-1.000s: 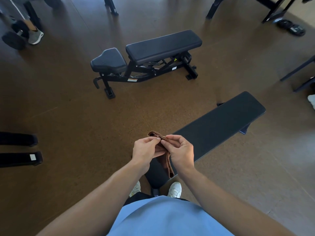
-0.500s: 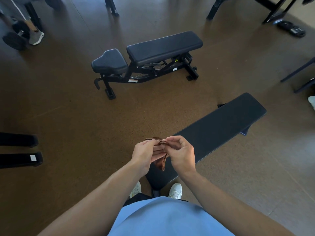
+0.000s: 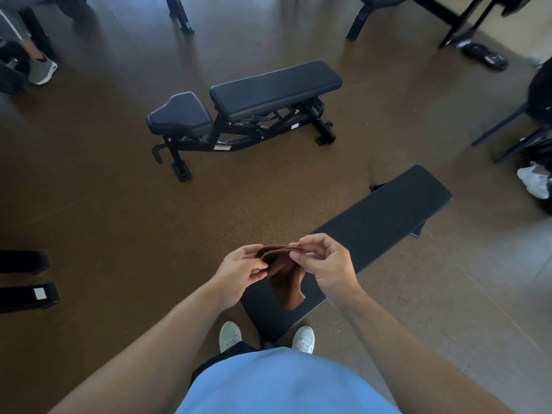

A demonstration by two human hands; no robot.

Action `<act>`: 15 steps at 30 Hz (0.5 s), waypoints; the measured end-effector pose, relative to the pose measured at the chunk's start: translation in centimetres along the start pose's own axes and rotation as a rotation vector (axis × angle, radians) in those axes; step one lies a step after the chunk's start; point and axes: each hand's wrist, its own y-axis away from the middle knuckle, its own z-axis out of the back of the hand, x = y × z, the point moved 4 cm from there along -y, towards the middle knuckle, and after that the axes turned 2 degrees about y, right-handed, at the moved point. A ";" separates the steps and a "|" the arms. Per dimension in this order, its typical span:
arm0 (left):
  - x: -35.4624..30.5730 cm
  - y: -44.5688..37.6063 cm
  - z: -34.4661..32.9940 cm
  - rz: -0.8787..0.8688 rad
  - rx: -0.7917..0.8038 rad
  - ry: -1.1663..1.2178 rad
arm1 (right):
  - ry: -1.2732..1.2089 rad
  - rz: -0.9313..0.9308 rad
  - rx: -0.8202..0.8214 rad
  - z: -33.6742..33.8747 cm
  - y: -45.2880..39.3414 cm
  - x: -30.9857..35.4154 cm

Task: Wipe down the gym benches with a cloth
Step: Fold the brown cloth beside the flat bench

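The wiping looks not yet begun: both the left hand (image 3: 239,271) and right hand (image 3: 327,264) pinch the brown cloth (image 3: 285,279) in closed fingers above the near flat bench (image 3: 379,222), with the adjustable bench (image 3: 274,86) beyond also untouched.

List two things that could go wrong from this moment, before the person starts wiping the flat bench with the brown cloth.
1. The brown cloth is pinched only by fingertips of the left hand and right hand; it may slip and fall on the flat bench or floor.
2. Wiped while still folded narrow, it would likely miss strips of the pad.
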 end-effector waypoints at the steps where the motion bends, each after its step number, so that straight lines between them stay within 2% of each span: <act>1: -0.3 0.0 0.1 -0.013 -0.046 -0.049 | -0.006 -0.005 -0.005 0.3 -0.1 -0.1; 4: -2.1 0.0 0.5 -0.106 -0.185 -0.215 | 0.018 -0.013 -0.039 1.1 -0.5 -0.3; 6: -3.9 0.0 0.9 -0.266 -0.216 -0.461 | 0.103 -0.014 -0.075 1.9 -0.9 -0.6; 8: -5.7 0.0 1.0 -0.403 -0.174 -0.750 | 0.236 -0.019 -0.100 2.7 -1.2 -1.2; 11: -6.9 -0.4 0.5 -0.462 0.020 -1.032 | 0.462 -0.034 -0.101 3.2 -2.0 -1.8; 15: -7.1 -1.4 -0.2 -0.423 0.050 -1.116 | 0.615 -0.082 -0.068 3.4 -4.0 -2.1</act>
